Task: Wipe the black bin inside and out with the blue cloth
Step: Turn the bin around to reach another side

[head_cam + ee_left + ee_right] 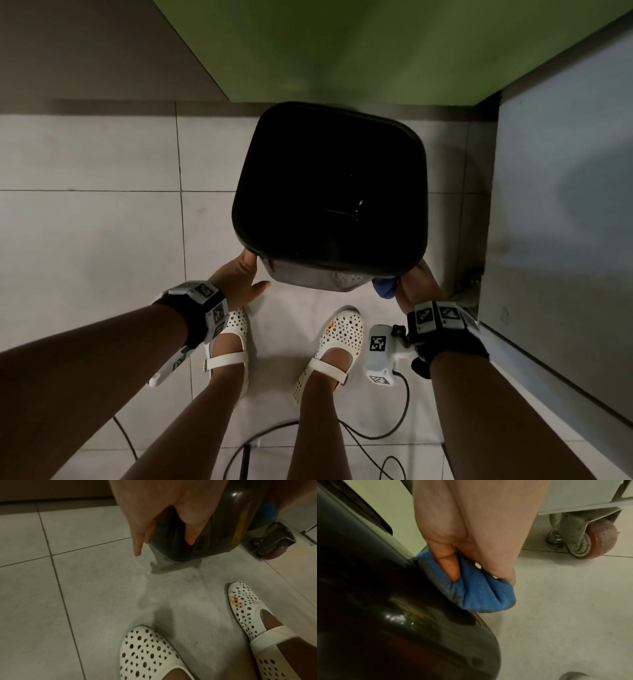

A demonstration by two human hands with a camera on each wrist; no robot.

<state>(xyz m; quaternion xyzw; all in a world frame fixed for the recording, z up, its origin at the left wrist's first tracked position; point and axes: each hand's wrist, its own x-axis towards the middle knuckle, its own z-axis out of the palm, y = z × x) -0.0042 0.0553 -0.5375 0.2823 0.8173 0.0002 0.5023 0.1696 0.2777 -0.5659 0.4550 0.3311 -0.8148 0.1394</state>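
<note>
The black bin [330,185] stands upright on the tiled floor, its open top facing me; its glossy side wall shows in both wrist views [205,538] [385,608]. My left hand [245,277] lies with straight fingers [139,547] against the bin's near left corner. My right hand [416,284] is at the bin's near right corner, pinching the bunched blue cloth [471,588] [385,287] between thumb and fingers and pressing it against the bin's outer wall.
A grey wheeled cabinet [561,205] stands close on the right, its caster [583,539] near my right hand. A green panel [376,51] is behind the bin. My feet in white shoes [337,342] and cables [376,435] are on the floor below.
</note>
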